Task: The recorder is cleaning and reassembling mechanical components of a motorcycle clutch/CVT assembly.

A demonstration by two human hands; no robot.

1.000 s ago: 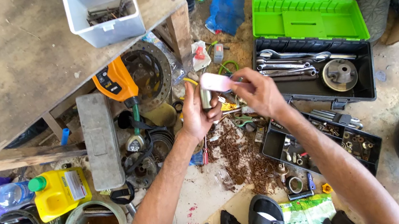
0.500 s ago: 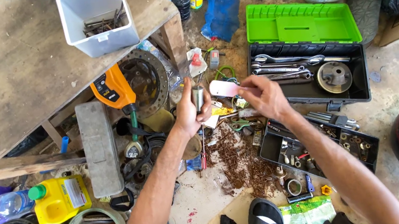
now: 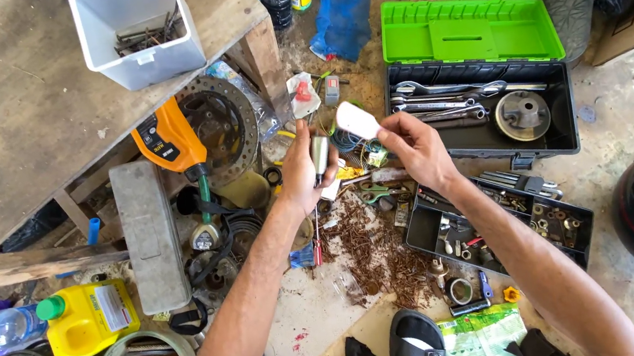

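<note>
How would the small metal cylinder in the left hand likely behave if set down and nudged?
The metal cylinder looks smooth and round, so it would probably roll. It seems rigid, likely heavy for its size. The left hand wraps it easily.

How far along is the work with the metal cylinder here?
Done: the green toolbox lies open, tools exposed. In hand: the left hand grips a small metal cylinder; the right hand holds a white piece beside it, apart. Left: the two are not joined yet.
</note>
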